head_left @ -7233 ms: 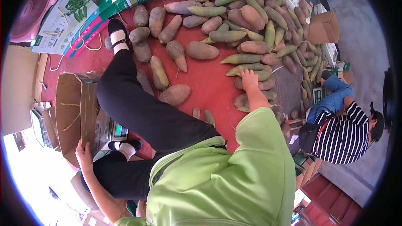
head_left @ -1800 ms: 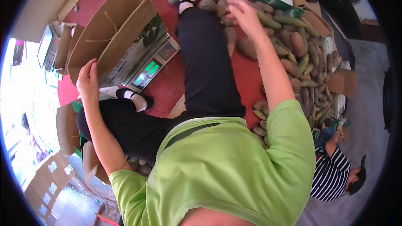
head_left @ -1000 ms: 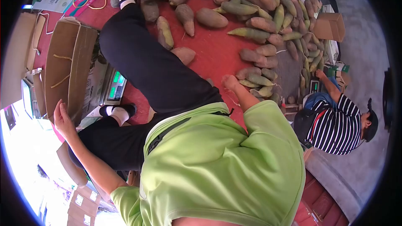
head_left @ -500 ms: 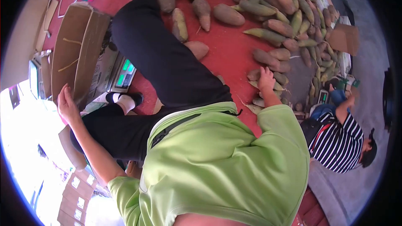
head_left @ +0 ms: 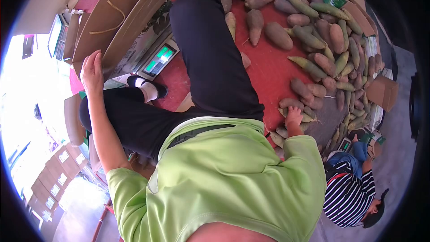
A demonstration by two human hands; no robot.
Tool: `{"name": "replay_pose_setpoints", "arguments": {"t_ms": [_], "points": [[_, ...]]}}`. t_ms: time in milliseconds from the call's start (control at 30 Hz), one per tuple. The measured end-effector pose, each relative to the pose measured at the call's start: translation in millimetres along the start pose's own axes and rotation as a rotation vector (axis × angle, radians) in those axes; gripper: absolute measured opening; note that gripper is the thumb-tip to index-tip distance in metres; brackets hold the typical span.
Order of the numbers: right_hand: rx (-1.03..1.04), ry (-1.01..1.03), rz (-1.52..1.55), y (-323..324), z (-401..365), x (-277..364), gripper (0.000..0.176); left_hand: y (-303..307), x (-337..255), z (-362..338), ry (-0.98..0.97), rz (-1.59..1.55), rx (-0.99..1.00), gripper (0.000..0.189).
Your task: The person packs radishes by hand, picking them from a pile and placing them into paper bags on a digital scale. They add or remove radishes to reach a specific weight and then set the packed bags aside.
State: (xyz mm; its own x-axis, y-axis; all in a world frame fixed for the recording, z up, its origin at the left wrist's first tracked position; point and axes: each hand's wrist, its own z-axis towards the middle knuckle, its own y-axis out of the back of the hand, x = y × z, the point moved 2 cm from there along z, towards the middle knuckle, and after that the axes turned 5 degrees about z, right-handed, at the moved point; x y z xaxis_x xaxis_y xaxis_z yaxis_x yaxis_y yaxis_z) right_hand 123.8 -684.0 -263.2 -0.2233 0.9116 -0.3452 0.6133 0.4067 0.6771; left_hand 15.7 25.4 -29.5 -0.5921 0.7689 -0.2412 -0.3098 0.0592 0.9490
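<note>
Shifting nearer, right hand (head_left: 294, 117) rests on root (head_left: 308, 118).

Left hand (head_left: 92, 69) laid flat on the rim of a brown cardboard box (head_left: 117, 15), right hand (head_left: 294, 117) resting on a root (head_left: 308, 118) at the near edge of the pile of roots (head_left: 333, 40), red mat (head_left: 268, 69) beneath, digital scale (head_left: 157, 58) beside the box, person in a striped shirt (head_left: 347, 197) crouched at lower right.

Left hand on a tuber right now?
No, the left hand rests on the edge of the cardboard carton, well away from the tubers.
</note>
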Motion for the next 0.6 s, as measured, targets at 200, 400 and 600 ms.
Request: {"name": "replay_pose_setpoints", "arguments": {"t_ms": [200, 400, 600], "points": [[0.015, 0.060, -0.056, -4.4, 6.9, -3.7, 0.038, -0.6, -0.9, -2.5, -0.022, 0.014, -0.001, 0.024], [-0.121, -0.030, 0.257, 7.4, 25.5, -13.6, 0.043, 4.5, -7.2, 0.2, -0.017, -0.015, -0.026, 0.023], [-0.182, -0.017, 0.463, 60.4, 27.7, 5.3, 0.054, 9.5, -10.7, -0.1, -0.048, -0.019, -0.062, 0.022]]}}
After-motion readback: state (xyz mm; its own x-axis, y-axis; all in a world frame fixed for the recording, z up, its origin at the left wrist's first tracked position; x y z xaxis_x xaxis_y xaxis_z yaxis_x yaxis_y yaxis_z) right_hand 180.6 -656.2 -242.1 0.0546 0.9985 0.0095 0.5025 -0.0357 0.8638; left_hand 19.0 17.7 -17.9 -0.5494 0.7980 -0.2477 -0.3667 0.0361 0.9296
